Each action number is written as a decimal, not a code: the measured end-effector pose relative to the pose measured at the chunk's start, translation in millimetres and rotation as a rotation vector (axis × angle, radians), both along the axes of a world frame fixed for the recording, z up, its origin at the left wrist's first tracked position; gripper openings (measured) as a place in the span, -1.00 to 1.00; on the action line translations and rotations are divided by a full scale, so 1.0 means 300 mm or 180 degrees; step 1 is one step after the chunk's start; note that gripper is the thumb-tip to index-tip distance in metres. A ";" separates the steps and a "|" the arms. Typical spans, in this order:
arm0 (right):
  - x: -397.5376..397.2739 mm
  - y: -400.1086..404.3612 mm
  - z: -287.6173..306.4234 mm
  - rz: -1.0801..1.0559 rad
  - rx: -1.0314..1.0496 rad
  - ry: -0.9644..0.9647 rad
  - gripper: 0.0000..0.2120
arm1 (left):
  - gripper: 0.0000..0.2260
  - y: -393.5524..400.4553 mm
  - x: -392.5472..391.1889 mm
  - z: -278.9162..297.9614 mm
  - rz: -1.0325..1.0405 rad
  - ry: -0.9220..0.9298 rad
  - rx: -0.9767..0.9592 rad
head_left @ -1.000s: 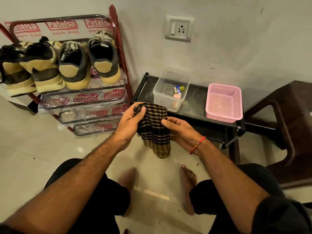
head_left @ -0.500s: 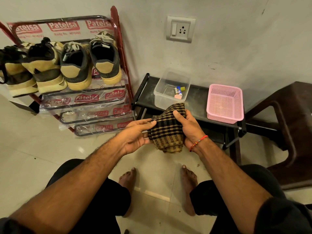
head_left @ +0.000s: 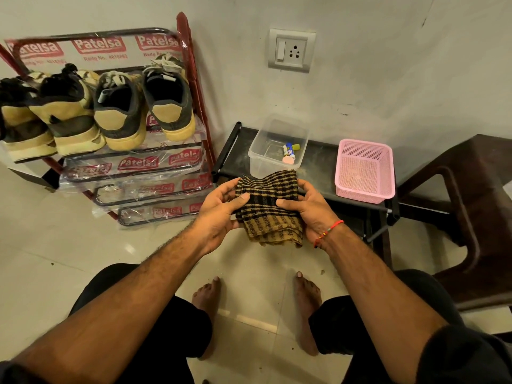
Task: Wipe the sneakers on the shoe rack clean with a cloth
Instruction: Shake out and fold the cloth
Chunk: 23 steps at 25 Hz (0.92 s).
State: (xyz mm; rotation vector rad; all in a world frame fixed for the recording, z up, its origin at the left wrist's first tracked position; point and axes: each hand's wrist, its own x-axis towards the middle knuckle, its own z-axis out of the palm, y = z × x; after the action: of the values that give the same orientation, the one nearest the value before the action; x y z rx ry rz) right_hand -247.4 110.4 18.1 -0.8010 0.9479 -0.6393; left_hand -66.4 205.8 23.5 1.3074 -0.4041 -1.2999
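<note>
Item: checked cloth, brown and black. Held at centre of view, above the floor and just in front of the low black bench. Half a second back it hung bunched between the hands; a second back it dangled long from the left fingers. It is now folded into a squarer pad.

Left hand: at 9 o'clock of the cloth, thumb pressed on top, fingers under the edge, pinching the fold.

Right hand: at 3 o'clock of the cloth, thumb flat on top, fingers curled beneath, clamping the other side.

Sneakers: four, heels outward, on the top shelf of the red shoe rack, at 10 o'clock from the cloth and well apart from it. None touched.

Also present: clear tub and pink basket on the bench.

Assessment: folding looks finished or nearly so; wiping not yet begun. Likely next need is a reach to the rack for the nearest sneaker.
</note>
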 end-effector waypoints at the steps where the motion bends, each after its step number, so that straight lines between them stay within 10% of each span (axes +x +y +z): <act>1: -0.005 -0.004 0.000 -0.0036 0.0034 0.0002 -0.34 | -0.60 -0.005 -0.008 -0.001 0.0032 0.0080 0.0046; 9: -0.044 -0.018 0.049 -0.0206 -0.0710 -0.1129 -0.66 | -0.48 -0.022 -0.008 0.079 -0.0087 0.0359 -0.1209; 23: -0.068 -0.021 0.039 0.0222 0.0064 0.0075 -0.70 | -0.76 -0.021 -0.072 0.008 0.0189 -0.0117 -0.0027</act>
State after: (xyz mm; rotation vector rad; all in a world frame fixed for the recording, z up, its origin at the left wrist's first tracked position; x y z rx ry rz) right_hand -267.9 104.2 30.0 -0.8217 0.9425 -0.5601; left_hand -88.1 199.6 25.9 1.3283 -0.3932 -1.2249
